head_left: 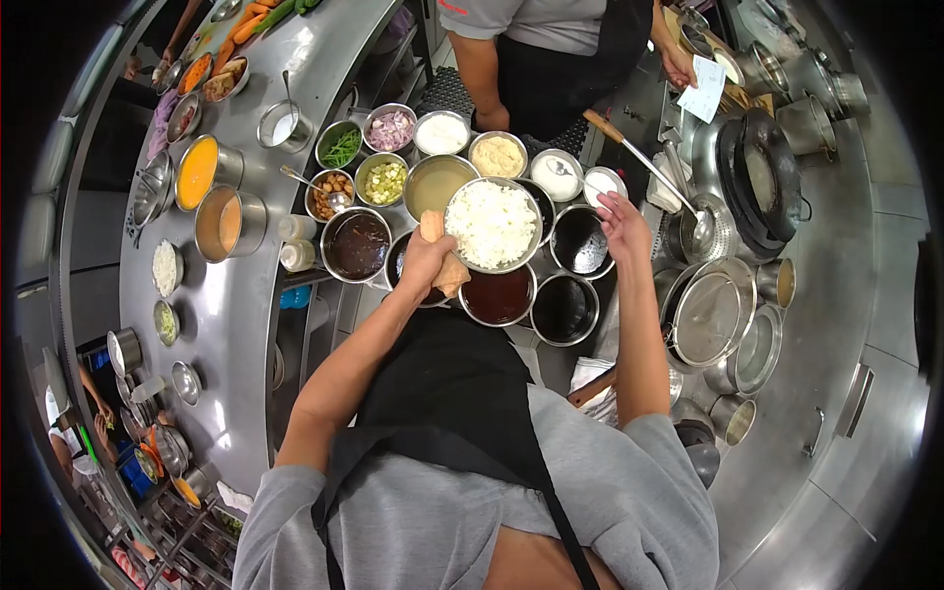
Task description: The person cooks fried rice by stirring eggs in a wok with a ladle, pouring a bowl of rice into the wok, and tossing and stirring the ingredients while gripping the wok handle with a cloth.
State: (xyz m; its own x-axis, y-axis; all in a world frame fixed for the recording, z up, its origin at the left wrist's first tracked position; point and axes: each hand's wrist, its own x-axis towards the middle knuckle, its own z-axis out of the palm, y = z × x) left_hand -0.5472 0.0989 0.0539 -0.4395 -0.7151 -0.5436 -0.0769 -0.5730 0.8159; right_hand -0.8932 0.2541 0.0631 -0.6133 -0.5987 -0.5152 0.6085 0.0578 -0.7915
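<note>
My left hand (425, 264) grips a metal bowl of white rice (494, 222) at its left side, with a folded tan cloth (451, 277) in the same grasp. The bowl is over a cluster of metal pots of sauces and seasonings. My right hand (623, 224) is raised to the right of the bowl, fingers apart and holding nothing that I can see. It is nearest to a small container of white seasoning (604, 187) and a pot of dark liquid (580, 241). A pot of reddish-brown sauce (499, 297) shows just below the rice bowl.
On the right stand a black wok (772, 177), a long-handled ladle (700, 231) and a wire strainer (705, 317). A steel counter (221, 315) on the left bears pots and bowls. Another person (565, 69) stands opposite, holding a paper slip (702, 90).
</note>
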